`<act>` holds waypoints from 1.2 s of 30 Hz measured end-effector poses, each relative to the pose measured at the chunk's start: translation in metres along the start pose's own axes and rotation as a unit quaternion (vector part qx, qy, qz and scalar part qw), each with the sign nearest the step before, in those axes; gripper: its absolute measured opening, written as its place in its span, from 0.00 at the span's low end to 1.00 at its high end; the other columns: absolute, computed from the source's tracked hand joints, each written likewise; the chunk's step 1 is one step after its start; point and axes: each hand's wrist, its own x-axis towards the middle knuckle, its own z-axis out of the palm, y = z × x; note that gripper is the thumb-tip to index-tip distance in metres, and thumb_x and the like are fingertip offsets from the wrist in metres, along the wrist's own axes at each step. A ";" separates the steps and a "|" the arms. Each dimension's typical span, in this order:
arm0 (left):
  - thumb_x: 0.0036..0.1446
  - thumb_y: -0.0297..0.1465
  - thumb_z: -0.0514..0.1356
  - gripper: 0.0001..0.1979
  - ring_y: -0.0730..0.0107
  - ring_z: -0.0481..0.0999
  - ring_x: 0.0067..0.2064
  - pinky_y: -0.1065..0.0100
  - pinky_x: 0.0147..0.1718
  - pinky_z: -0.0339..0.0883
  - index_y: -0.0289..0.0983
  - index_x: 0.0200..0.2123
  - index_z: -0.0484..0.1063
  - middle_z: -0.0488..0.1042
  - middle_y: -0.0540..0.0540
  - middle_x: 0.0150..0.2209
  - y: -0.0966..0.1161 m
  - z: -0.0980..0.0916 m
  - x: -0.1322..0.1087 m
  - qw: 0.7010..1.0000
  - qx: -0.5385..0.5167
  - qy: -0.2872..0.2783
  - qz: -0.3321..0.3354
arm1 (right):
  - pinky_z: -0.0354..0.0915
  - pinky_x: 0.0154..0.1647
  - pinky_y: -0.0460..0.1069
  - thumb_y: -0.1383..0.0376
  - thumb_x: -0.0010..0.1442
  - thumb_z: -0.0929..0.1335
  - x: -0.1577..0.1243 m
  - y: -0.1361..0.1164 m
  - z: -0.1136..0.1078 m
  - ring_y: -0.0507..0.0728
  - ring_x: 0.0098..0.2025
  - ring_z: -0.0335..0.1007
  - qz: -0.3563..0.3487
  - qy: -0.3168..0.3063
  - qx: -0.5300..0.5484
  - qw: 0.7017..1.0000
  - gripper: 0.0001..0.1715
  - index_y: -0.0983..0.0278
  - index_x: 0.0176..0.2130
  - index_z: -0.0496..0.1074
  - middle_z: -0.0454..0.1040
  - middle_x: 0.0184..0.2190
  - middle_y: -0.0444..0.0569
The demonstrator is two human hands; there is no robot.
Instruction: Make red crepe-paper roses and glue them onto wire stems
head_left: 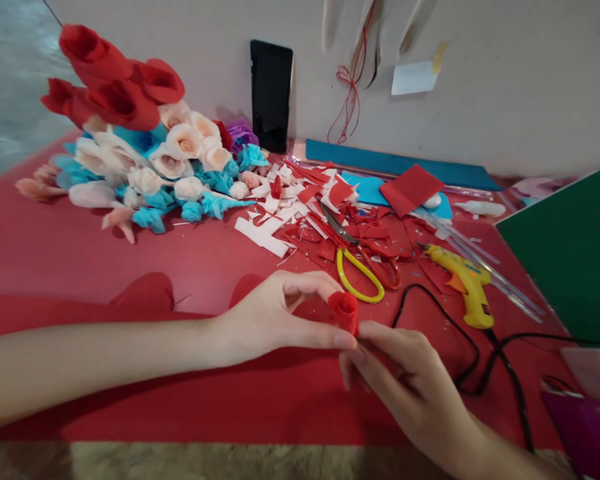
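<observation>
A small rolled red paper flower [345, 311] is pinched between the thumb and fingers of my left hand [275, 317], low in the middle of the view. My right hand [405, 387] comes in from the lower right with its fingers closed on the bottom end of the same roll. Both hands hover just above a red sheet [130, 393] spread over the table. Yellow-handled scissors [357, 267] lie just beyond the flower, and a yellow glue gun [467, 283] lies to their right.
A heap of red, cream and blue paper flowers [140, 153] fills the back left. Red and white paper scraps [300, 207] litter the middle. A black phone [271, 93] leans on the wall. The glue gun's black cord [480, 360] loops at right, near a green sheet [570, 247].
</observation>
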 end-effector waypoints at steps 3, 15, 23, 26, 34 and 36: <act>0.47 0.25 0.64 0.05 0.78 0.69 0.34 0.77 0.34 0.62 0.33 0.27 0.70 0.70 0.52 0.29 0.001 -0.002 0.000 0.997 0.066 -0.022 0.013 | 0.54 0.20 0.42 0.65 0.61 0.61 -0.002 0.005 -0.005 0.47 0.20 0.55 -0.013 -0.002 -0.070 0.997 0.13 0.63 0.25 0.61 0.62 0.18 0.41; 0.47 0.29 0.63 0.05 0.74 0.71 0.34 0.74 0.34 0.64 0.35 0.30 0.74 0.74 0.50 0.29 0.008 -0.006 0.003 0.933 0.351 -0.059 0.047 | 0.43 0.18 0.42 0.68 0.59 0.60 0.001 0.006 -0.017 0.45 0.20 0.40 0.028 -0.096 -0.093 0.991 0.16 0.66 0.20 0.57 0.45 0.18 0.39; 0.48 0.27 0.61 0.04 0.72 0.71 0.34 0.71 0.35 0.63 0.34 0.30 0.75 0.75 0.48 0.29 0.006 -0.007 0.006 0.915 0.391 -0.062 0.073 | 0.44 0.19 0.43 0.67 0.58 0.60 0.004 0.011 -0.019 0.45 0.20 0.42 0.033 -0.095 -0.124 0.987 0.17 0.66 0.19 0.55 0.46 0.17 0.38; 0.48 0.26 0.61 0.04 0.72 0.71 0.34 0.72 0.35 0.64 0.34 0.30 0.74 0.75 0.48 0.30 0.001 -0.008 0.007 0.918 0.386 -0.061 0.067 | 0.44 0.19 0.43 0.67 0.58 0.60 0.005 0.015 -0.017 0.45 0.20 0.43 0.017 -0.086 -0.148 0.985 0.17 0.66 0.18 0.56 0.47 0.17 0.38; 0.49 0.26 0.60 0.02 0.73 0.73 0.34 0.73 0.35 0.64 0.35 0.29 0.72 0.75 0.49 0.31 -0.012 -0.008 0.008 0.918 0.387 -0.033 0.081 | 0.52 0.23 0.44 0.62 0.57 0.63 0.010 0.021 -0.023 0.47 0.21 0.54 -0.031 -0.022 -0.209 0.977 0.14 0.66 0.24 0.71 0.63 0.18 0.43; 0.49 0.26 0.60 0.02 0.73 0.73 0.34 0.73 0.37 0.65 0.35 0.29 0.72 0.76 0.48 0.32 -0.014 -0.008 0.007 0.921 0.379 -0.015 0.089 | 0.56 0.26 0.44 0.59 0.57 0.64 0.009 0.022 -0.035 0.50 0.24 0.62 -0.016 0.059 -0.224 0.973 0.15 0.65 0.25 0.72 0.69 0.20 0.46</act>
